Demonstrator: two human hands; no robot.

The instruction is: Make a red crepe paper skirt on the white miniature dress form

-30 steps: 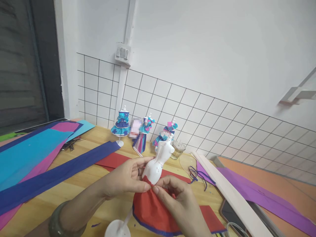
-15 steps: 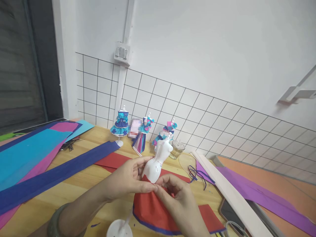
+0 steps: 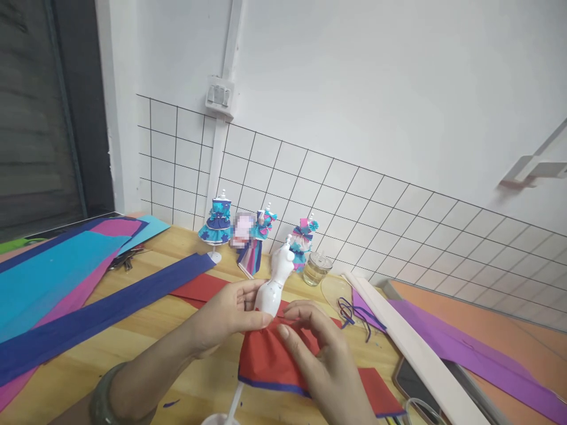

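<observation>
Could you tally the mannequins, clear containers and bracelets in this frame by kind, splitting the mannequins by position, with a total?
Mannequin between left hand and right hand: 1
Dressed mannequins behind: 3
Clear container: 1
Bracelet: 1
Total: 6

Between the person's left hand and right hand is a mannequin. Over by the wall grid behind, three more mannequins stand in a row on the table, a jar to their right. Sheets lie off left, cords and a strip right.
</observation>
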